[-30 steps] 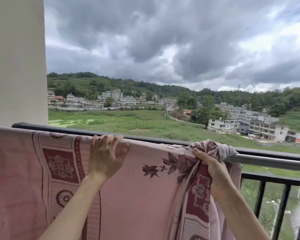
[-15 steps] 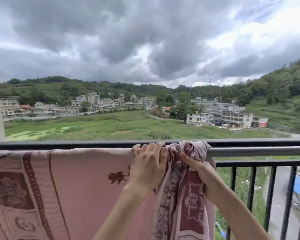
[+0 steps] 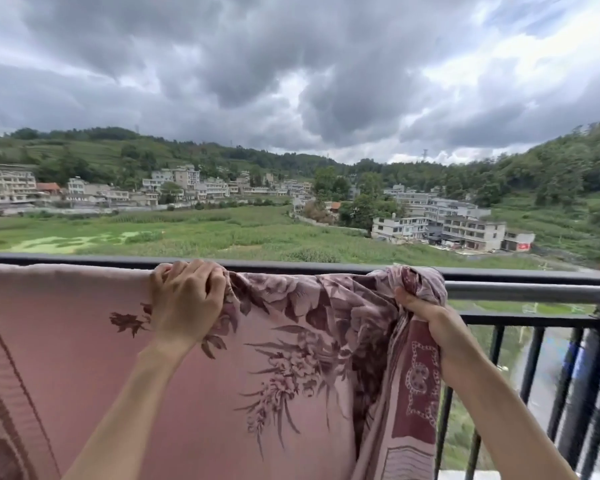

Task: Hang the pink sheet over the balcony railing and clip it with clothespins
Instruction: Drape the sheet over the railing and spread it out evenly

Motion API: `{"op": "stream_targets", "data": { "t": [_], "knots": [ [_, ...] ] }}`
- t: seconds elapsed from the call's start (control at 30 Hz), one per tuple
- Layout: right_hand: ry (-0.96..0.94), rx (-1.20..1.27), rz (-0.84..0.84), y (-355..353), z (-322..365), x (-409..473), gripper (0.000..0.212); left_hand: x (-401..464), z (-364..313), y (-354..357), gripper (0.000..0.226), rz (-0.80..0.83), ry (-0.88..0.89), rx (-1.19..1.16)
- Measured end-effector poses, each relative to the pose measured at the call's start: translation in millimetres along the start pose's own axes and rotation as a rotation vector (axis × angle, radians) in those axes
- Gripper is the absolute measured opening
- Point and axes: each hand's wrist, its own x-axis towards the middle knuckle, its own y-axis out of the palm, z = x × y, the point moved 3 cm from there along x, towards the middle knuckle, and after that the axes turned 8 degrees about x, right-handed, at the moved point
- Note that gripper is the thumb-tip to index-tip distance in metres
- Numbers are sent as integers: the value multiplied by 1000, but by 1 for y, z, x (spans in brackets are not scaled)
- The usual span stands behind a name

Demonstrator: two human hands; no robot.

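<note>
Since a moment ago your hands have drawn apart, spreading the bunched cloth along the rail. Your left hand (image 3: 187, 299) curls over the top edge of the pink floral cotton sheet (image 3: 274, 375), gripping it; your right hand (image 3: 430, 315) clutches its gathered end. It hangs over the grey metal balcony railing (image 3: 534, 293). Beyond lie green fields (image 3: 222, 233).

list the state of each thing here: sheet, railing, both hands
pink sheet: draped over the railing, flat at left, bunched at right, no clothespins visible
railing: bare to the right of the sheet
left hand: grips the sheet's top edge
right hand: grips the bunched end
</note>
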Motion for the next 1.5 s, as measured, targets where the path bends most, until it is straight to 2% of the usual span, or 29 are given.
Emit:
{"op": "stream_targets", "data": {
  "t": [0.2, 0.3, 0.37, 0.43, 0.5, 0.57, 0.63, 0.77, 0.83, 1.0, 1.07, 1.23, 1.4, 1.5],
  "knots": [
    [-64, 40, 25, -55, 15, 4, 42, -2, -9, 3, 42, 25, -113, 28],
    [-66, 44, -1, -69, 15, 9, 19, -4, -20, -2, 51, 66, -161, 76],
    [-60, 50, 5, -73, 13, 12, 13, -10, -39, -7, 42, 57, -178, 99],
    [-60, 44, 39, -72, 11, 11, 15, -17, -75, -10, 32, 20, -101, 72],
    [-81, 61, 87, -67, 11, 8, 11, -24, -123, -5, 38, 37, 52, 9],
    [-141, 80, 85, -63, 14, 5, 21, -31, -169, 6, 46, 73, 176, -74],
    [-158, 51, 75, -61, 15, 5, 27, -38, -197, 20, 47, 111, 177, -131],
    [-131, 4, 53, -68, 15, 6, 6, -45, -204, 43, 35, 75, 65, -13],
    [-116, -31, 59, -76, 14, 6, 15, -42, -203, 45, 37, 40, 75, 13],
    [-65, -54, 50, -105, 19, 6, 70, -41, -201, 49, 46, 37, 87, 8],
    [-59, -31, 56, -119, 18, 7, 75, -41, -205, 49, 47, 23, 61, 14],
    [-19, -77, 100, -155, 23, 10, 59, -40, -210, 51, 51, -16, -37, 90],
    [-64, -148, 192, -202, 54, 16, 25, -37, -228, 58, 44, -55, -229, 82],
    [-72, -143, 152, -224, 67, 18, 15, -34, -232, 58, 46, -36, -272, 107]
  ]
}}
